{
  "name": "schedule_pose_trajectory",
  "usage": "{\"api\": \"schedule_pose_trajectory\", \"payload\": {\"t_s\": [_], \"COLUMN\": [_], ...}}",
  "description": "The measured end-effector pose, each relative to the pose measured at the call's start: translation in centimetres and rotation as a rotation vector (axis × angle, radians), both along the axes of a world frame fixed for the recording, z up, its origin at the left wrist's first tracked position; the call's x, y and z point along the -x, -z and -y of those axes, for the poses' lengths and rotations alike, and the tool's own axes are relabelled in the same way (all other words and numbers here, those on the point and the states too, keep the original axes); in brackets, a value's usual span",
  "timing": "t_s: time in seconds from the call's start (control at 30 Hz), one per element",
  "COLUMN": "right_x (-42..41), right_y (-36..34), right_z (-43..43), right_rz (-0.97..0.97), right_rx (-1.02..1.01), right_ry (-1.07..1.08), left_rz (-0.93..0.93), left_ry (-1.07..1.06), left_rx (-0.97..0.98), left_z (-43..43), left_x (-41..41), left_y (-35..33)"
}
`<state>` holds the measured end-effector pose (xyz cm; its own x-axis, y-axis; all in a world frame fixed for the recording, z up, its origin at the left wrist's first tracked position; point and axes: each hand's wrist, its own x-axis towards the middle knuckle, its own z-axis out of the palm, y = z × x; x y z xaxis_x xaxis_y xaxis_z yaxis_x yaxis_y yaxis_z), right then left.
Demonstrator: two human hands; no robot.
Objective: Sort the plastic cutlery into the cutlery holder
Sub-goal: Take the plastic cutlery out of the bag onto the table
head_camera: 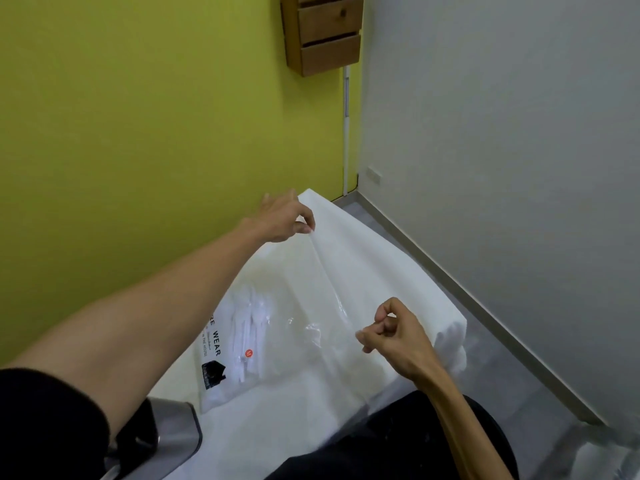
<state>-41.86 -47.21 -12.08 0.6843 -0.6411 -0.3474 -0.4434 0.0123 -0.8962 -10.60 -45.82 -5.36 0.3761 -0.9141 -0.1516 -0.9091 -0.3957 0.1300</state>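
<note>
At centre frame your left hand [282, 216] and right hand [391, 332] each pinched the clear bag [277, 327] holding white cutlery [251, 327], left of centre; sorting had not begun, and no holder was visible.

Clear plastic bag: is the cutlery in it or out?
In. White cutlery shows through the clear plastic bag, whose edge both hands pinch.
</note>
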Motion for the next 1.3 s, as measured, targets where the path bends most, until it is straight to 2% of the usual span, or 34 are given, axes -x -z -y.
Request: {"api": "schedule_pose_trajectory", "payload": {"t_s": [0.27, 0.43, 0.5, 0.63, 0.8, 0.9, 1.07, 1.23, 1.3], "right_x": [0.8, 0.8, 0.8, 0.6, -0.9, -3.9, -7.8, -7.6, -7.6], "right_y": [-0.1, 0.4, 0.3, -0.4, -1.1, -0.8, 1.8, 3.5, 2.9], "right_z": [0.6, 0.7, 0.9, 1.6, 3.1, 3.4, 4.1, 5.9, 6.1], "right_rz": [0.002, -0.028, -0.027, -0.083, -0.113, -0.124, -0.254, -0.441, -0.437], "right_rx": [-0.015, -0.037, -0.035, -0.056, -0.05, 0.036, 0.242, 0.236, 0.259], "right_ry": [-0.077, -0.109, -0.107, -0.14, -0.115, -0.042, -0.087, -0.038, -0.005], "left_rz": [0.029, -0.236, -0.331, -0.447, -0.56, -0.563, -0.555, -0.487, -0.47], "left_ry": [-0.106, -0.377, -0.455, -0.524, -0.555, -0.559, -0.584, -0.618, -0.605], "left_rx": [0.035, 0.174, 0.137, 0.011, 0.07, 0.111, 0.143, 0.176, 0.148], "left_z": [-0.3, -1.0, -2.0, -3.7, -4.2, -4.4, -5.4, -6.8, -6.9], "left_x": [-0.8, 3.0, 5.8, 10.7, 12.2, 12.2, 11.5, 10.5, 10.4], "left_y": [-1.1, 1.2, 2.7, 5.2, 6.4, 5.8, 3.5, 0.6, 0.2]}}
